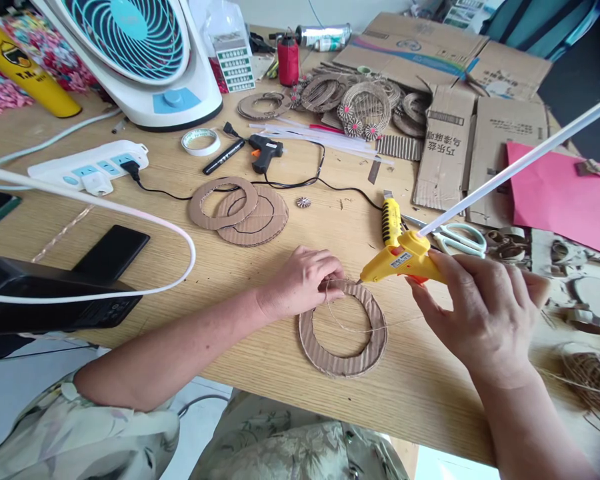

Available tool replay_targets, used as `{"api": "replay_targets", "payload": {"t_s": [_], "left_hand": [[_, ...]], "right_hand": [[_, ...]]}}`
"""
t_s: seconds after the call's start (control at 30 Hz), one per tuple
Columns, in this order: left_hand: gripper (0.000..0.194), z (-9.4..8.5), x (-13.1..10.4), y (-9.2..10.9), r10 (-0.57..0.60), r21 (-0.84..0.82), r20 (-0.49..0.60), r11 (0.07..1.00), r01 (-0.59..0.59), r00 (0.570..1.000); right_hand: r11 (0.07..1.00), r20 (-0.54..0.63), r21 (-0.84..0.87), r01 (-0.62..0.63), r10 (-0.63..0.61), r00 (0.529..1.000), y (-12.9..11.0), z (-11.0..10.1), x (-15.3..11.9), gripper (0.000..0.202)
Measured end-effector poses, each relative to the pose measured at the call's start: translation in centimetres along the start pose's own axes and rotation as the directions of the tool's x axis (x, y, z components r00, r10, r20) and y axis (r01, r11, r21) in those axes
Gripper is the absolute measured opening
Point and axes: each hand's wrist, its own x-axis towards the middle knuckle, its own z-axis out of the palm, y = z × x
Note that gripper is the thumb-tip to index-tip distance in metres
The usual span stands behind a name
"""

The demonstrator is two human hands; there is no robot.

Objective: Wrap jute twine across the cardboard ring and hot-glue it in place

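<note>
Wood-grained bench (220,267), flat corrugated cardboard ring (343,365), thin fibrous twine (360,331) looped across it, left fingers (331,267) pinching the ring, right fingers (450,270) clamped around yellow plastic glue gun (395,259).

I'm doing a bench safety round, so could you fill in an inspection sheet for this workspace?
Surface: wooden table, small dark scraps scattered on it.
Job's things: cardboard ring near the front edge, twine strand across it; yellow glue gun, nozzle at the ring's top.
Clutter: utility knife, scissors, marker, tape roll, black glue gun.
Hands: left hand at the ring's upper left; right hand gripping the yellow glue gun.
Cables: black cord plugged into power strip, far end untraceable; white cable looping at left.
Surroundings: fan far left, teal bag far right.
</note>
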Motion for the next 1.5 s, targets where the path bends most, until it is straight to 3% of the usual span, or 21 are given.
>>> {"api": "replay_targets", "payload": {"t_s": [1.27,1.5], "left_hand": [[0.030,0.08,-0.05,-0.07,0.006,-0.003,-0.014,1.000,-0.006,1.000],[0.029,0.09,-0.01,-0.07,0.002,0.002,0.000,1.000,-0.002,1.000]], "right_hand": [[0.999,0.004,0.044,0.007,-0.007,1.000,0.24,-0.18,-0.28,0.046],[0.998,-0.012,0.055,0.002,-0.001,1.000,0.33,-0.23,-0.37,0.055]]}}
